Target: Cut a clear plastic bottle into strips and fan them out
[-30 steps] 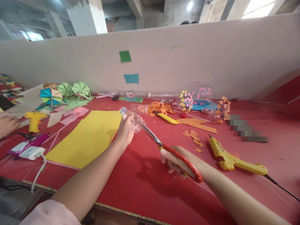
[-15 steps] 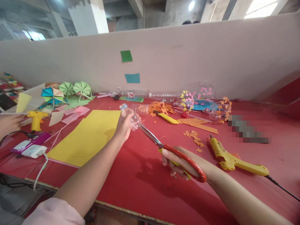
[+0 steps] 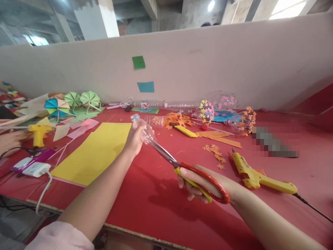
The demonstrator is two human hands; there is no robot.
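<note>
Two hands at work, head view. Left hand [image 3: 136, 137]: fingers clamped around a clear plastic bottle piece with a bluish neck end [image 3: 148, 132], held above the red tabletop [image 3: 145, 194], just right of the flat yellow paper sheets [image 3: 101, 149]. Right hand [image 3: 195, 184]: fingers closed through long steel scissors with red and yellow handles [image 3: 177, 164]; handles spread a little, blades reaching the bottle's lower end, tips lost against the plastic.

Progress, judged: cutting under way. How much edge is trimmed, cannot tell. No stars visible on this piece; a clear flared bottle piece dotted with orange stars [image 3: 241, 122] lies behind, right, and loose orange paper stars [image 3: 215, 151] lie nearer.

Bearing: neck points away and left, lower end near and right; long axis slants roughly in line with the blades.
</note>
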